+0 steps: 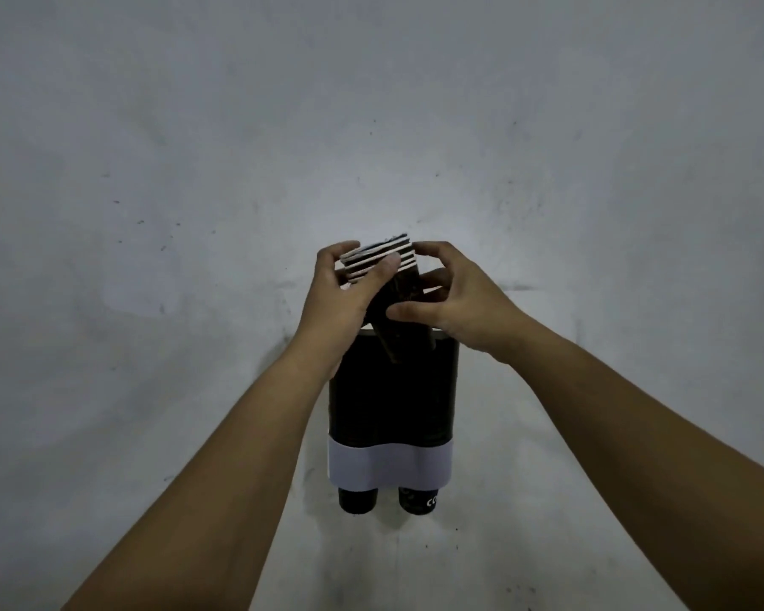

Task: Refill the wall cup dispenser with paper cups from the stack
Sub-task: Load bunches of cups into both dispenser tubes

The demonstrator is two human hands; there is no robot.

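Both hands clamp a nested stack of dark paper cups with pale rims, left hand near the rims, right hand lower, its base seemingly entering the black wall-mounted dispenser with a white band.

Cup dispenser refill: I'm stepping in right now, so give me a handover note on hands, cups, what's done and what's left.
Left hand: grips the cup stack near its white rims.
Right hand: holds the stack's dark body lower down.
Stack: tilted, bottom end entering the dispenser top opening, wall-mounted.
Done: stack brought to the opening; two cups already poke out below.
Left: straighten the stack, lower it in, let go.
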